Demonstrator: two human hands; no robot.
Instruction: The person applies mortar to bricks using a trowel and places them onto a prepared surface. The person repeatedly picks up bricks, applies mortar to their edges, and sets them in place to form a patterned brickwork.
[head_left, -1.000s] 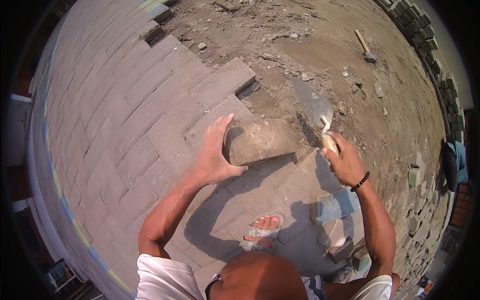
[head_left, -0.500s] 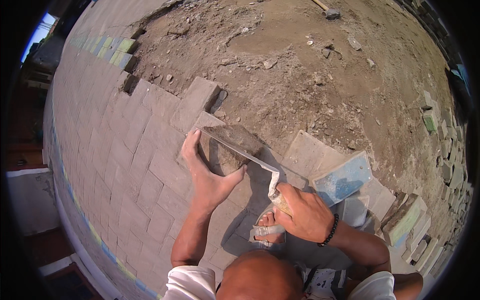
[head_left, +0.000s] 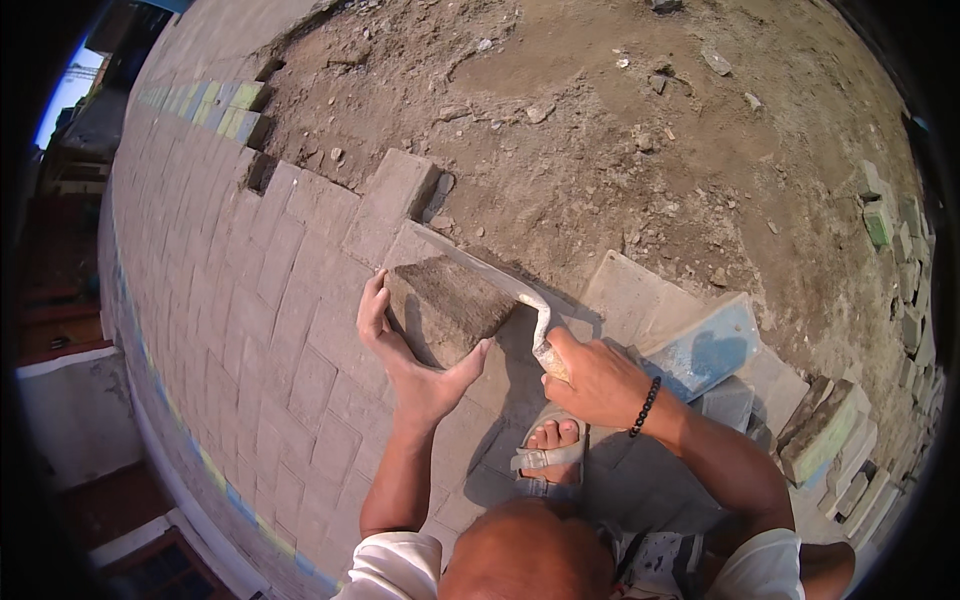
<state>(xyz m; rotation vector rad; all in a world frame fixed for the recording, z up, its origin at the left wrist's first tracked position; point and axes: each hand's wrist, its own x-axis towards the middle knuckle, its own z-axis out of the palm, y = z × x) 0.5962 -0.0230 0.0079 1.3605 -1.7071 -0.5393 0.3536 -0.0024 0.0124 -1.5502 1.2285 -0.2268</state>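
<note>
My left hand [head_left: 420, 365] grips a grey paving block [head_left: 447, 308] from below, thumb on one side and fingers on the other. The block's rough, dirt-caked face is turned up and tilted. My right hand [head_left: 600, 378] is closed round the handle of a trowel [head_left: 543, 325] with a bent, whitish neck. Its thin blade runs along the block's far side, seen nearly edge-on; whether it touches the block I cannot tell. Under both hands lies the grey block paving [head_left: 300, 330]. A sandalled foot [head_left: 553, 450] stands just below the right hand.
Bare, stony soil [head_left: 600, 150] lies beyond the paving's stepped edge. A blue-painted block [head_left: 705, 345] and other loose blocks [head_left: 820, 430] lie to the right. More blocks are heaped along the far right edge. A row of yellow and blue blocks [head_left: 230, 110] runs at upper left.
The trowel blade has moved from across the top of the block to its far side. The block's dirt-caked face now shows more fully. My left hand still holds it.
</note>
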